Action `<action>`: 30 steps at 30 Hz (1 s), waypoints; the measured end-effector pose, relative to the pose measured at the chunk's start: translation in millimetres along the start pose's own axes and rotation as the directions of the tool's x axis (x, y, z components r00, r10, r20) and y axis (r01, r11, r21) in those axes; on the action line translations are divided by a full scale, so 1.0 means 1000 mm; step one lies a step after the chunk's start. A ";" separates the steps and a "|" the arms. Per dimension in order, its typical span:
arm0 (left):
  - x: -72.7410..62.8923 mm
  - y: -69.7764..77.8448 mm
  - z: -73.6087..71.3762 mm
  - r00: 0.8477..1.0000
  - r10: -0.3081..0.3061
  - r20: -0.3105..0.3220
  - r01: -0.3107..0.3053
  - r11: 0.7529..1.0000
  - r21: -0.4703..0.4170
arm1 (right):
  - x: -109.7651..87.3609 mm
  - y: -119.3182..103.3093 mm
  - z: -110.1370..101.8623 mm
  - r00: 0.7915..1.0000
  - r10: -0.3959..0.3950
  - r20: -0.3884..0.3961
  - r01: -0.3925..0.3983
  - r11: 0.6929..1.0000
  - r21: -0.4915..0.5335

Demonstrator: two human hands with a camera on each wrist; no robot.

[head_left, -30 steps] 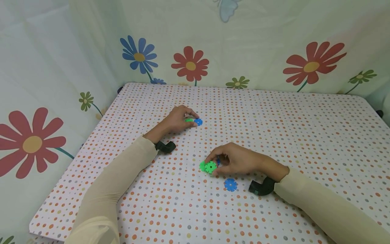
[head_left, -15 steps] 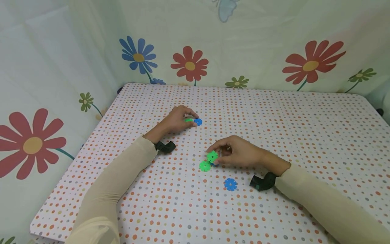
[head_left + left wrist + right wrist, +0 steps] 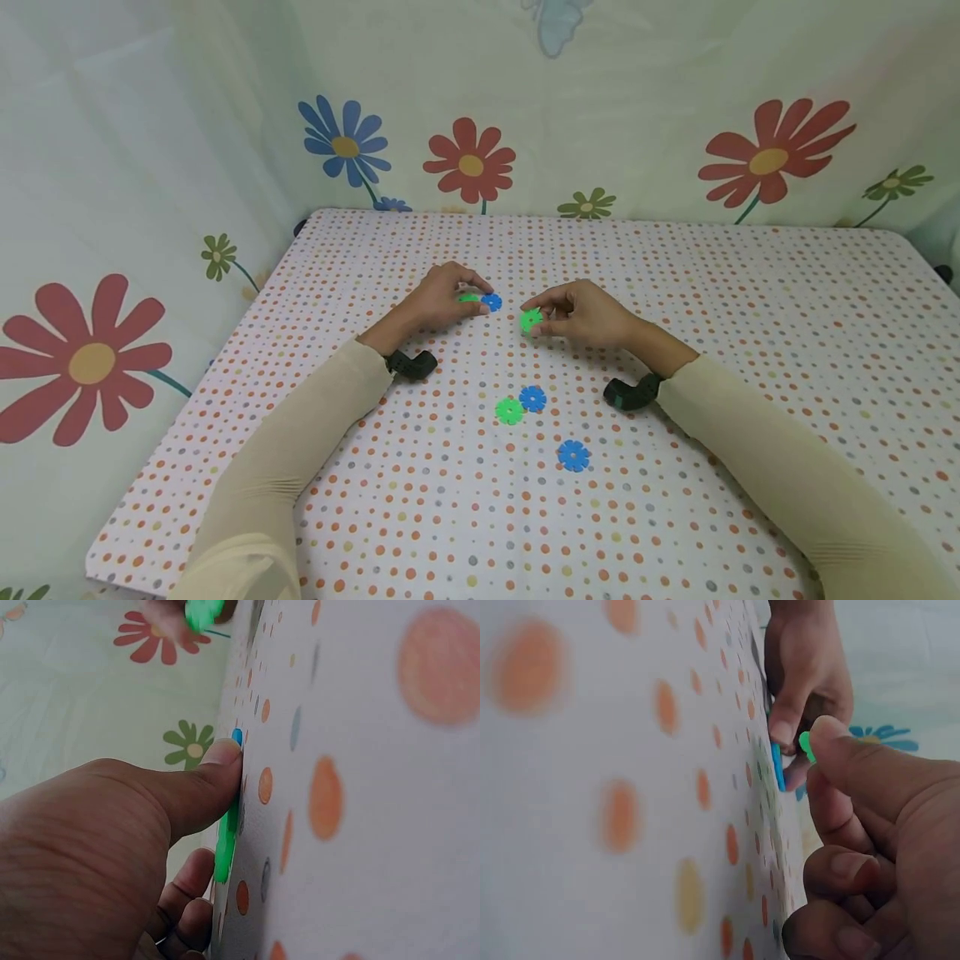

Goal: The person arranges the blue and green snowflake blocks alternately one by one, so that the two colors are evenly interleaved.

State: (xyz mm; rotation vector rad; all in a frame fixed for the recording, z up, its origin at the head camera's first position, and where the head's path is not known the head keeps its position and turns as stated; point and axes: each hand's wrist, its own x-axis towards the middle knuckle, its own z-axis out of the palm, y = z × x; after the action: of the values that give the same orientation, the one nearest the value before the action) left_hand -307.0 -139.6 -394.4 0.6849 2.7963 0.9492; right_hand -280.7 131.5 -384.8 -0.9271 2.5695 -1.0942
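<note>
Thumb and index finger of my left hand (image 3: pixel 438 296) pinch a blue notched plastic disc (image 3: pixel 492 302) low at the tabletop, by its edges. A green notched disc (image 3: pixel 468 298) adjoins it, partly covered by that hand; in the left wrist view the green disc (image 3: pixel 225 847) stretches along the cloth behind the thumb. My right hand (image 3: pixel 596 317) pinches another green notched disc (image 3: pixel 531 320) just to the right of the blue one, raised above the table. The right wrist view shows this green disc (image 3: pixel 807 745) mostly hidden by the thumb, with the left hand (image 3: pixel 810 667) close beyond.
Nearer on the dotted tabletop (image 3: pixel 420 517), a green disc (image 3: pixel 509 411) and a blue disc (image 3: pixel 532 398) lie side by side. Another blue disc (image 3: pixel 573 456) lies closer to me. A flowered curtain (image 3: pixel 637 100) hangs behind the table and along its left.
My right hand has lifted a green disc off the near discs and carried it away from me, toward the left hand, uncovering a blue disc. The left hand has stayed in place.
</note>
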 end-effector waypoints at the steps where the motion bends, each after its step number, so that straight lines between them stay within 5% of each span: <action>1: 0.000 0.000 0.000 1.000 -0.004 0.000 0.004 1.000 0.002 | 0.005 0.001 0.000 1.000 0.013 -0.005 -0.013 1.000 -0.009; 11: 0.000 -0.001 0.000 1.000 0.002 0.001 -0.002 1.000 0.003 | 0.043 0.007 0.002 0.994 0.107 -0.012 -0.107 0.994 -0.032; 30: 0.000 0.002 0.000 1.000 0.006 -0.006 -0.006 0.999 0.038 | 0.045 0.004 0.006 0.989 0.131 -0.070 -0.135 0.989 -0.060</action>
State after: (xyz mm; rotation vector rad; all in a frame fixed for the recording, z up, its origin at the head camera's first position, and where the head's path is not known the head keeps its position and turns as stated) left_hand -305.9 -138.3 -393.4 0.6963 2.8265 0.9028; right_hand -315.8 102.5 -389.4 -0.7321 2.6904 -1.0266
